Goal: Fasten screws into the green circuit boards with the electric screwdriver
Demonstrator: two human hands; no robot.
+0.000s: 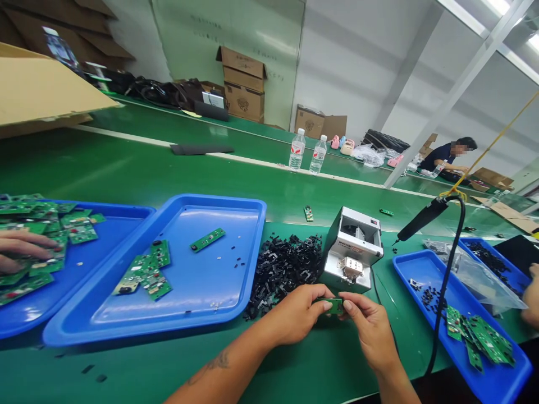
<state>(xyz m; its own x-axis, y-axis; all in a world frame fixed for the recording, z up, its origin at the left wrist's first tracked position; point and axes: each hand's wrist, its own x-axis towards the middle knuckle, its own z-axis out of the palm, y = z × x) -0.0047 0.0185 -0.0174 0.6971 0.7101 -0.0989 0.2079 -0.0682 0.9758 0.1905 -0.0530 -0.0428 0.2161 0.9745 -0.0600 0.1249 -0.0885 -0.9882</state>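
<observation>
A small green circuit board (334, 306) is held level between both hands, just in front of a grey and white machine (353, 247). My left hand (301, 314) pinches the board's left end between thumb and fingers. At its right end, my right hand (368, 322) grips it with thumb and forefinger. Fingertips cover both ends of the board. A heap of small black parts (286, 269) lies left of the machine, behind my left hand.
Blue trays with green boards stand left (155, 331) and right (463, 303). A black electric screwdriver (423, 220) hangs at the right, its cable looping down. Two water bottles (297, 150) stand behind. Other people's hands show at the left (25, 247) and right edges; another person sits far back.
</observation>
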